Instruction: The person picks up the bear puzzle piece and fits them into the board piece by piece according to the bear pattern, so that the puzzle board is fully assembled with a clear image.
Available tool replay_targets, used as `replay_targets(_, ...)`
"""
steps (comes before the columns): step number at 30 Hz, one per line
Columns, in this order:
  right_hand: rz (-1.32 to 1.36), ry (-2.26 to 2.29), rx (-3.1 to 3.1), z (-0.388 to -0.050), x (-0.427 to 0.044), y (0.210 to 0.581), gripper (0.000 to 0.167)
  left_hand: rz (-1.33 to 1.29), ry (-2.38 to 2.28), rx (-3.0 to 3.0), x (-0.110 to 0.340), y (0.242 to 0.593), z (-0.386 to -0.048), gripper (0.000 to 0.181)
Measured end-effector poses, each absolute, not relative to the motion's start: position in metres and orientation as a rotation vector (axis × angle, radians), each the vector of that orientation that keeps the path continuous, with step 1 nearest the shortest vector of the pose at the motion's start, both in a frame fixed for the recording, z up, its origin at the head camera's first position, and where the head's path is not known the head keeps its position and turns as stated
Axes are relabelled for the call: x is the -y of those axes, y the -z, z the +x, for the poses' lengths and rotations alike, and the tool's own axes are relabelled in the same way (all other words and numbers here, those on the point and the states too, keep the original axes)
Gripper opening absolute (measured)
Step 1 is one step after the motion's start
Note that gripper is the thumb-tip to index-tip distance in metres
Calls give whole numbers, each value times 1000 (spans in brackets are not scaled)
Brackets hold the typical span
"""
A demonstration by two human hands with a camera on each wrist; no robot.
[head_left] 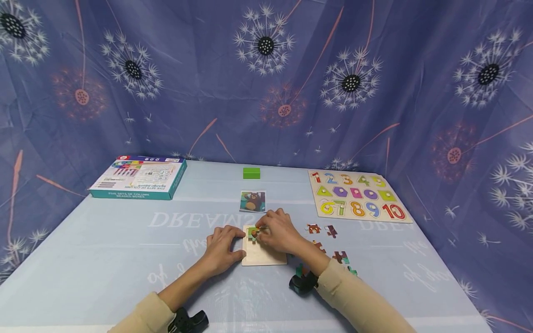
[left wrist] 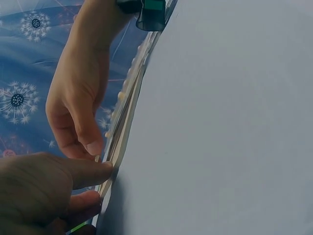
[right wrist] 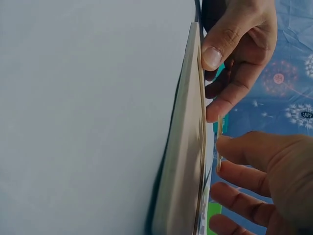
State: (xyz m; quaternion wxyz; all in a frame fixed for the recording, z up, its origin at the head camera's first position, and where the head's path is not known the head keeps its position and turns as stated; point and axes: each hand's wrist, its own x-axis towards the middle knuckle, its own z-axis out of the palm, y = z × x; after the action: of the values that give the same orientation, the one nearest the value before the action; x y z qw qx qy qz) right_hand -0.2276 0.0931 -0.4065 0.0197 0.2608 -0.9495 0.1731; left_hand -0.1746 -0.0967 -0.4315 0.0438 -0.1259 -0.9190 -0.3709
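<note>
A pale blue bench (head_left: 108,259) carries everything. The number board (head_left: 350,192) lies at its far right, the box (head_left: 139,178) at its far left. The left hand (head_left: 220,249), loosely spread, holds nothing up; its thumb and fingers touch the left edge of the wooden tray (head_left: 266,256). The right hand (head_left: 278,231) pinches a puzzle piece (right wrist: 219,125) between thumb and forefinger over the tray's far left part. Beyond lie the bear card (head_left: 252,202) and, farther back, the green block (head_left: 251,173). Loose pieces (head_left: 331,231) lie scattered right of the tray.
</note>
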Motion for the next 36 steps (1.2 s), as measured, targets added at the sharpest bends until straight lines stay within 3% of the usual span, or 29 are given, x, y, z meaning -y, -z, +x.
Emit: replay_targets(36, 782, -481, 2950, -232, -86, 419, 24, -389, 1143, 2799, 97, 432, -175, 35)
